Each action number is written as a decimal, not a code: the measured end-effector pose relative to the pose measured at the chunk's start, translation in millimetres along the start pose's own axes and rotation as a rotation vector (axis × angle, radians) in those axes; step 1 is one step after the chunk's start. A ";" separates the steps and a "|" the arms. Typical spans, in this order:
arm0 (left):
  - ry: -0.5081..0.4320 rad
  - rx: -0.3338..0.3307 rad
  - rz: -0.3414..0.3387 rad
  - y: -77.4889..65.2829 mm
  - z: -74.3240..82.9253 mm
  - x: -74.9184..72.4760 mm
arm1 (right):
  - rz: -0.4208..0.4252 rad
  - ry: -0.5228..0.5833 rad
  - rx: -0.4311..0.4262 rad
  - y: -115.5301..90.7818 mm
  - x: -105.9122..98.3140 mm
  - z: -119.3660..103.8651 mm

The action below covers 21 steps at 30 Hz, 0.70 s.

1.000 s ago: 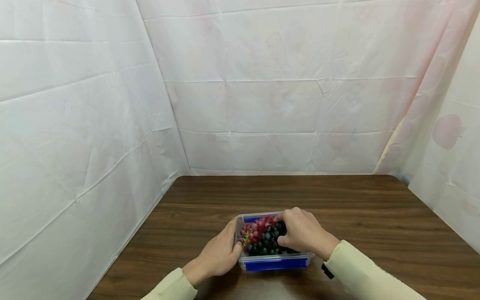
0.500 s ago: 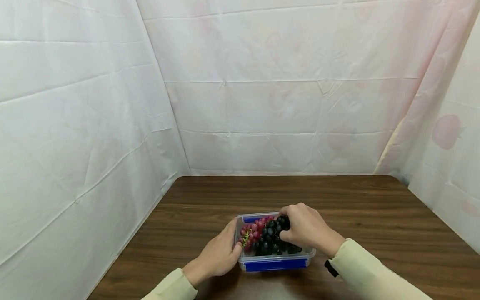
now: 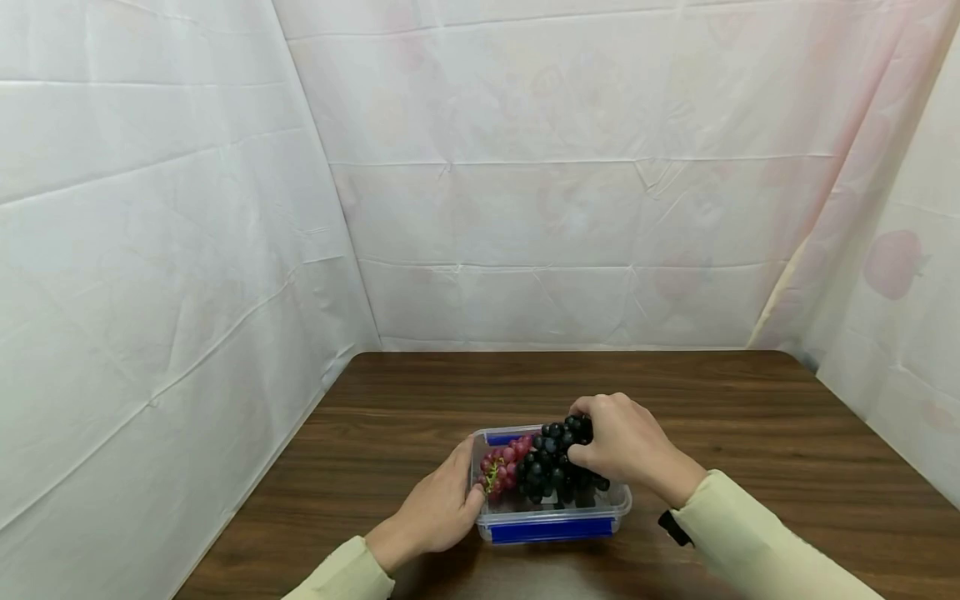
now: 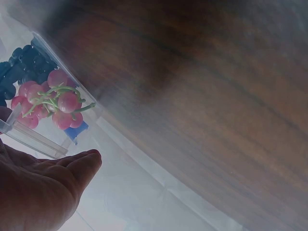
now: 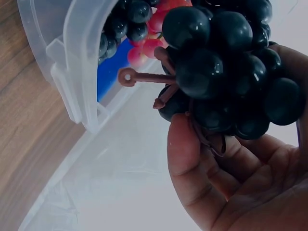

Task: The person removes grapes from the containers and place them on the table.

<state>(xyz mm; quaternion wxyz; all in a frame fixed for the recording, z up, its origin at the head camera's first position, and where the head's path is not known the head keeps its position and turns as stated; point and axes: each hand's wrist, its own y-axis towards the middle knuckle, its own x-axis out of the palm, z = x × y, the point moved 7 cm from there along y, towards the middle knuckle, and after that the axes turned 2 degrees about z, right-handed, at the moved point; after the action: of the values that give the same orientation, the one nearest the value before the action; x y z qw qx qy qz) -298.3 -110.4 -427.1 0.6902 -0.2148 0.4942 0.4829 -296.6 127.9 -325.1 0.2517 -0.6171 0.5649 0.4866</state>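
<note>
A clear plastic food container [image 3: 624, 505] with blue clip strips stands on the table. My left hand [image 3: 438, 504] holds its left wall, thumb over the rim and fingers along the outside. Red grapes [image 3: 507, 460] with a green stem lie in the container's left part. My right hand [image 3: 626, 446] grips a bunch of black grapes [image 5: 199, 74], raised over the container's right part, its brown stem showing in the right wrist view. Farther back in that view, more black grapes [image 5: 137, 12] sit beside the red ones inside the container.
The dark wood-grain table [image 3: 420, 383] is bounded by pale sheets [image 3: 487, 208] at the back and both sides. A black strap [image 3: 674, 528] shows under the right sleeve.
My right hand has moved up and to the right with the black grapes, which now ride higher and uncover some of the container's floor. The left hand has stayed in place.
</note>
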 end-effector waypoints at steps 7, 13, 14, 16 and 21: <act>0.002 0.002 0.002 0.0 0.3 -0.1 | 0.028 0.015 0.005 -0.7 -11.6 3.2; -0.007 -0.001 0.000 -0.3 0.0 0.0 | 0.077 -0.001 -0.019 -0.1 -24.6 4.4; -0.006 -0.001 0.002 -0.3 0.1 0.1 | 0.087 -0.006 -0.022 0.1 -27.0 4.8; -0.001 0.001 0.006 -0.2 0.0 0.1 | 0.095 -0.010 -0.020 0.3 -31.1 6.0; 0.006 0.002 0.012 0.0 -0.4 -0.1 | 0.113 -0.007 -0.005 1.6 -39.6 10.0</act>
<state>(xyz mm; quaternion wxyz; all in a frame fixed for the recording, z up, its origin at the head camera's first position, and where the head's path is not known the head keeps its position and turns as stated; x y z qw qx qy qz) -298.4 -110.8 -427.1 0.6860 -0.2126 0.4981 0.4858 -296.8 154.0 -293.7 0.2243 -0.5831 0.5967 0.5036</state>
